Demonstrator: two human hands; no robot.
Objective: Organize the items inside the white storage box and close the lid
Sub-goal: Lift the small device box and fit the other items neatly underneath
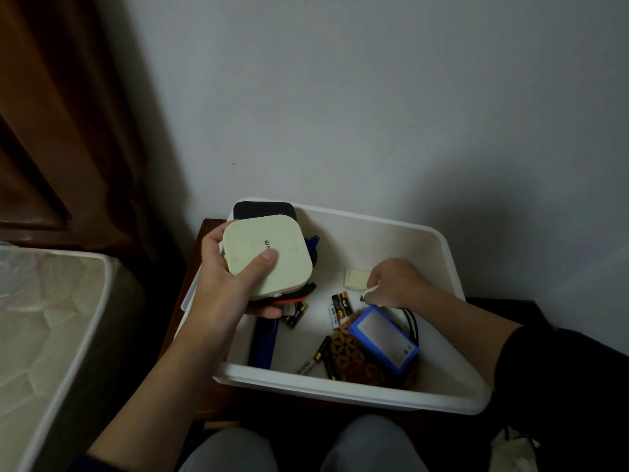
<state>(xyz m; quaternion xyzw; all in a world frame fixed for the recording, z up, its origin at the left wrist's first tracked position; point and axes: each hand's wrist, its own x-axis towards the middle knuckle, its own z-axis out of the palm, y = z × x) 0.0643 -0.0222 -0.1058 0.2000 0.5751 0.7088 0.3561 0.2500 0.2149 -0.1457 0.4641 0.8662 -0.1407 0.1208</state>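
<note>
currently: white storage box [442,247], smooth rounded plastic, open, lid not identified. left hand [221,277] at 9 o'clock, gripping pale green case [269,255], a matte rounded square, stacked on dark items. blue battery pack [384,338], glossy slab, long axis 11 to 5 o'clock, just at 6 o'clock of right hand [398,282], the nearer hand, which pinches something small and white. loose batteries [340,306], slim cylinders, lie between the hands.

dim room — plain grey-white wall [374,97], brown curtain [51,114] at left, dark wooden stand [190,287] below
</note>
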